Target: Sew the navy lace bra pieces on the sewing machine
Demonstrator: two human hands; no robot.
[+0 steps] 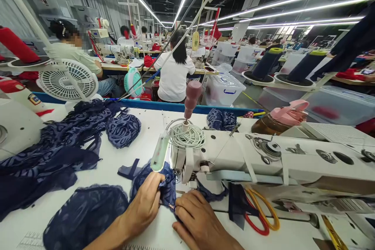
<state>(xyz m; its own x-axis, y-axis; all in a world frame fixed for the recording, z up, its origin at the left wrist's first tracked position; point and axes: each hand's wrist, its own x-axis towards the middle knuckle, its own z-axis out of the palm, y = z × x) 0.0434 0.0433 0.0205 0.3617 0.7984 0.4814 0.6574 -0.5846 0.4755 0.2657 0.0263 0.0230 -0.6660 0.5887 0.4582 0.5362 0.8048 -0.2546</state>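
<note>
Navy lace fabric (168, 187) lies under the head of a white sewing machine (231, 156), close to its needle area. My left hand (148, 193) is closed on the fabric's near left part, fingers bunched together. Lower right of it, my right hand (197, 215) has its fingers curled down at the fabric's front edge, pinching it near a small pinkish piece. A light-green lamp-like strip (159, 154) hangs just above the left hand. Another navy lace cup (88, 215) lies left of my left forearm. The fingertips of both hands are partly hidden.
A heap of navy lace pieces (67, 136) covers the left of the table, with a round lace cup (123, 129) beside it. Scissors with red and yellow handles (262, 211) lie right. A pink-lidded jug (281, 119) stands behind the machine. Co-workers sit ahead.
</note>
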